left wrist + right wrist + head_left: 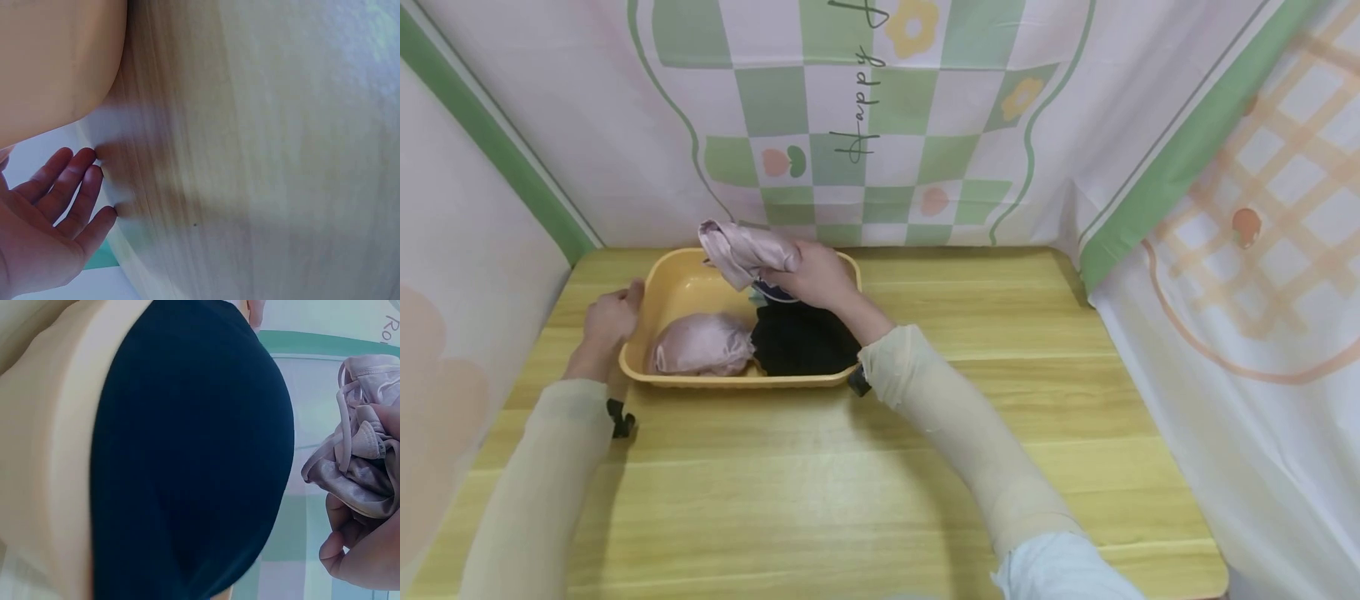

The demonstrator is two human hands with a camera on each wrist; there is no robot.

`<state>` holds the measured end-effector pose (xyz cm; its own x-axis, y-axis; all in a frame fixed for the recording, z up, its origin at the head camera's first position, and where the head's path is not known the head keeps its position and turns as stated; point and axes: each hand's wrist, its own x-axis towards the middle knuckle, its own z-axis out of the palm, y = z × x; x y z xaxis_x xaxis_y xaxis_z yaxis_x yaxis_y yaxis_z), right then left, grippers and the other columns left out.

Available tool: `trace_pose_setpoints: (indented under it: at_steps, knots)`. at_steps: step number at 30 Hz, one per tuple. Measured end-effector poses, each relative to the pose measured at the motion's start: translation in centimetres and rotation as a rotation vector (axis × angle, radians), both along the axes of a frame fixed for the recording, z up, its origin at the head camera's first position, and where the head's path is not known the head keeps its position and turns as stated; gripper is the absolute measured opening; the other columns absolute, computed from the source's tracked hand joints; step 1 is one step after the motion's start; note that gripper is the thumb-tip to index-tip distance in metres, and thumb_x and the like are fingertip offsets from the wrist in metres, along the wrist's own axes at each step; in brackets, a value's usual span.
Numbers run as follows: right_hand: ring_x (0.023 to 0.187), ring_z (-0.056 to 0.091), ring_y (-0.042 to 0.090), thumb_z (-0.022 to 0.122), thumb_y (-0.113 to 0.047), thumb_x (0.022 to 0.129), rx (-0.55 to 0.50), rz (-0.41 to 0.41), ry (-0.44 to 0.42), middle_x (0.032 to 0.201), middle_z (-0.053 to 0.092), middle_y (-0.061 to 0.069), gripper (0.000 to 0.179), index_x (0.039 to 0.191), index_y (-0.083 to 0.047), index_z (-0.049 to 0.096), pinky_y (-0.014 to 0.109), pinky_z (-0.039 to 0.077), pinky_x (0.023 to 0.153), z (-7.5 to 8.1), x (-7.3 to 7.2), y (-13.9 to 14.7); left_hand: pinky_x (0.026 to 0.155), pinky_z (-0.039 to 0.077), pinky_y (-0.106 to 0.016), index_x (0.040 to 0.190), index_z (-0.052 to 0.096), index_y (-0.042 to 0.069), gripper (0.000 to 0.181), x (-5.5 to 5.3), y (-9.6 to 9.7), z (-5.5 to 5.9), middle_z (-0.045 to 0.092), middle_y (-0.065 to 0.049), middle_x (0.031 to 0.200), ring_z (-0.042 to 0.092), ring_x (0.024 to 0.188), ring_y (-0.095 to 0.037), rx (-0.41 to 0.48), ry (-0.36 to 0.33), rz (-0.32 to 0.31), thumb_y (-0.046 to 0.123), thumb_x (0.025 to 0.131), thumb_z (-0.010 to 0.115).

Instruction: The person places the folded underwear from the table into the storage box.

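Note:
In the head view, my right hand [822, 275] grips a folded pale pink satin bra [747, 252] above the back of a yellow plastic basin [741, 382]. Thin straps dangle from the bra [356, 465] in the right wrist view, where thumb and fingers pinch its folds. My left hand [613, 315] is at the basin's left rim. Its fingers [70, 187] are spread and nearly straight beside the basin wall in the left wrist view, while the thumb is mostly hidden there. Inside the basin lie a rounded pink satin bundle [702, 344] and a black folded garment [805, 342].
A navy item [775, 292] with a pale edge shows partly under my right hand. The basin stands on a wood-grain table [820, 500], near its back left corner. Printed cloth [835, 100] hangs behind the table and along both sides.

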<state>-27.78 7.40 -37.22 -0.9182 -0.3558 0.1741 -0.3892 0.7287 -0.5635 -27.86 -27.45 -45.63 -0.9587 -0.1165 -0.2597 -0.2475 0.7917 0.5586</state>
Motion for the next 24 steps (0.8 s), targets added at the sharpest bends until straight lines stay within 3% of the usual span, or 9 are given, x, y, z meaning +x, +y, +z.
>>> trace_pose_setpoints:
  at_steps: [8,24]
  knots:
    - [0.095,0.069,0.019,0.073,-0.044,0.088,-0.027,0.031,-0.001,0.102,0.075,0.002,0.036,0.108,-0.015,0.069,0.035,0.056,0.085,-0.3,-0.4,-1.5,0.116,0.023,-0.068,0.153,0.03,0.0,0.09,-0.1,-0.1,-0.1,0.031,-0.04,0.151,0.027,0.137,-0.063,-0.002,-0.011,0.012,0.067,0.099,0.002]
    - [0.101,0.069,0.016,0.066,-0.052,0.091,0.125,0.005,-0.042,0.113,0.072,-0.004,0.046,0.124,-0.019,0.064,0.036,0.057,0.086,-0.4,-0.9,-4.5,0.116,0.022,-0.069,0.155,0.027,0.001,0.095,0.0,-0.1,-0.1,0.028,-0.04,0.153,0.026,0.138,-0.063,-0.01,-0.021,0.01,0.07,0.096,-0.001]
